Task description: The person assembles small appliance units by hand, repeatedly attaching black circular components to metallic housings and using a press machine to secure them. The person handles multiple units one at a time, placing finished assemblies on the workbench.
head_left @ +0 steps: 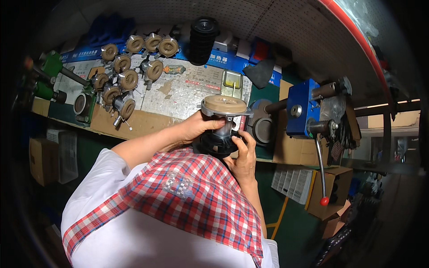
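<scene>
Over the worktop (147, 123), close to the person's chest, both hands hold up one small motor part (222, 125). It has a round tan cap on top, a shiny middle and a black bottom. The left hand (196, 126) wraps around its left side, fingers closed on it. The right hand (243, 154) holds the right side, with fingers curled onto the black bottom and the thumb pressing near the middle. It looks like the person is fitting or checking the pieces of this part by hand. A good next move would need a steady hold and a gentle turn or push, so the pieces stay lined up.

More parts of the same kind (127, 80) lie in a bunch on the far left of the worktop, well apart from the hands. A blue press (301, 107) with a long lever (321, 169) stands to the right, quite near. A red checked cloth (196, 196) covers the person's front. Open room is mostly straight ahead, between the bunch and the press.
</scene>
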The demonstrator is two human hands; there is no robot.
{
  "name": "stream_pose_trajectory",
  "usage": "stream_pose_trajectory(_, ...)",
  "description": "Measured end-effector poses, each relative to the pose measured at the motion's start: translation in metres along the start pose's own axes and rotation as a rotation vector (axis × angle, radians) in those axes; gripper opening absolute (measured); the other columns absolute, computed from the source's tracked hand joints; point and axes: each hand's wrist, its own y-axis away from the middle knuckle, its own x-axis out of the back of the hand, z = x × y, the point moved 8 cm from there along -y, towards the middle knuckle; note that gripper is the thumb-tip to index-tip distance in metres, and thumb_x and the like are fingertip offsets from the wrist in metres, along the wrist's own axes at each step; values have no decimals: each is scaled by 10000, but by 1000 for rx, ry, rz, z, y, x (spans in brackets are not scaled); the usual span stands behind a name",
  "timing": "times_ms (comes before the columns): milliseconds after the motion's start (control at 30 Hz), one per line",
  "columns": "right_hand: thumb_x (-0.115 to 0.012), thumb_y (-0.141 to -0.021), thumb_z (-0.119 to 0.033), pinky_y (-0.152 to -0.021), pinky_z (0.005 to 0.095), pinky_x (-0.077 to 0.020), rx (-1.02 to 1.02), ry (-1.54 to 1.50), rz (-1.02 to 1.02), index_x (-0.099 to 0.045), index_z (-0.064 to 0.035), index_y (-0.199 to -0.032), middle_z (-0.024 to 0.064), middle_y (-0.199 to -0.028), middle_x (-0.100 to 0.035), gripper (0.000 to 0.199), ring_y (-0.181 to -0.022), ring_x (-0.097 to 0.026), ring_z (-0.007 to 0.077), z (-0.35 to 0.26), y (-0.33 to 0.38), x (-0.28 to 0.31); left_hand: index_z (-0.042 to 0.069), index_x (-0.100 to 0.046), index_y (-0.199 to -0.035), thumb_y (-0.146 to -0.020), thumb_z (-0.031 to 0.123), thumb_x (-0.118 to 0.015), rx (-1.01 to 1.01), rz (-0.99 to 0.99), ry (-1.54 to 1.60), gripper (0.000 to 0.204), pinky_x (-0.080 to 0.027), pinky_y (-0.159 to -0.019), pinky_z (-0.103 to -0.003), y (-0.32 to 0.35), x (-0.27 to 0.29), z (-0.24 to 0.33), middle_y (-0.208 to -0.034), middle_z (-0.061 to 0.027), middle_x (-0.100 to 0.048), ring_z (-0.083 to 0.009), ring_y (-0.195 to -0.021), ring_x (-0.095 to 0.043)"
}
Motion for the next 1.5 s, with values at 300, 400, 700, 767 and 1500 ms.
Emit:
stream_pose_trajectory(300,-753,-643,56,-964,436,-461,-144,-57,38,-468,-27,-1260,196,-1273,-521,684,-1136,-543,390,39,27,6,16,-589,-1217,-869,235,-734,-24,183,-234,436,-464,-914,-304,-17,-38,-7,-1084,-57,-657,-142,-998,-600)
stream_pose_trajectory(400,-818,-657,-49,-975,445,-446,-157,-25,11,-471,-14,-1266,194,-1299,-506,702,-1164,-518,392,54,39,13,25,-619,-1184,-854,166,-733,38,229,-267,376,-474,-886,-284,-25,-47,-21,-1069,-52,-677,-123,-990,-606)
stream_pose_trajectory(700,-601,-801,-656,-981,429,-427,-413,-322,9,-405,-11,-1382,197,-1388,-399,890,-1243,-447,342,111,81,45,7,-627,-1133,-849,149,-734,79,285,-331,335,-469,-849,-283,-52,-84,-58,-958,-45,-688,-116,-912,-604)
stream_pose_trajectory(767,-537,-854,-662,-972,418,-434,-495,-392,41,-390,-9,-1398,192,-1392,-390,862,-1253,-445,323,126,92,48,7,-628,-1136,-849,152,-735,54,292,-346,340,-464,-863,-281,-56,-92,-57,-978,-48,-686,-117,-925,-600)
stream_pose_trajectory(1500,-668,-758,-660,-1040,451,-397,-449,-576,45,-264,-23,-1478,194,-1444,-359,1043,-1302,-427,327,128,93,52,25,-600,-1214,-868,239,-713,184,173,-50,421,-460,-950,-333,-57,-93,-72,-1142,-89,-660,-192,-1045,-614)
